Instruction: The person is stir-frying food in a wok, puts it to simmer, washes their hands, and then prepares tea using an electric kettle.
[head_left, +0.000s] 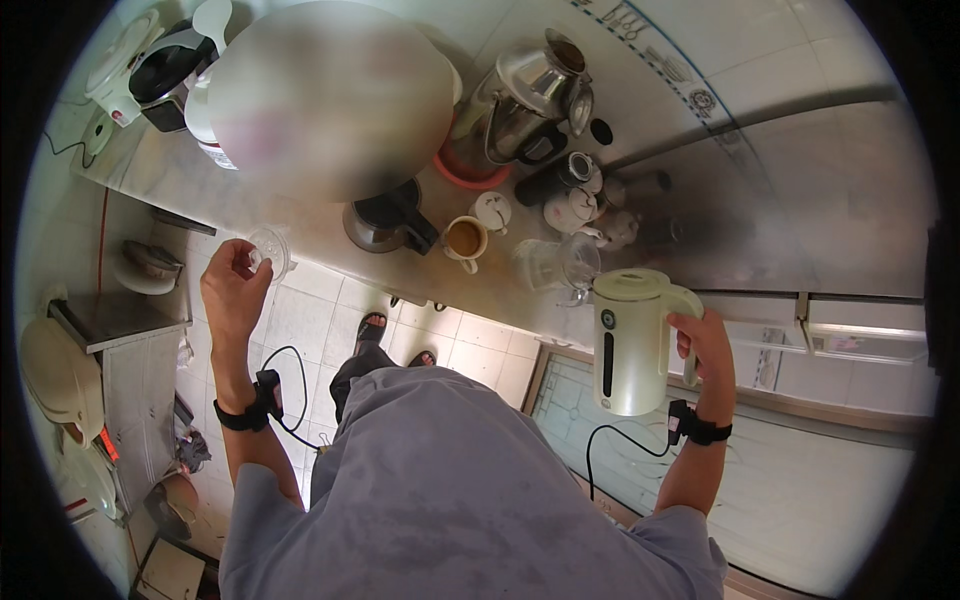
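My left hand (237, 289) grips a clear lid (271, 251), seemingly glass or plastic, by its knob near the counter's front edge. In my right hand (705, 345), closed round the handle, is a pale green electric kettle (630, 345), upright with its lid on. A clear pitcher (581, 259) stands on the counter just behind the kettle. Left of it are a cup of brown liquid (463, 238), a white lidded cup (492, 211) and a coffee pot (382, 225) with a black lid and handle. Whether the kettle holds anything cannot be seen.
On the marble-like counter (315, 225) stand a large metal pot (517, 97) on a red base, a black canister (551, 180) and a small white teapot (570, 210). A blurred area hides the back middle. A low cabinet (135, 390) is at left, a sliding glass panel (795, 480) at right.
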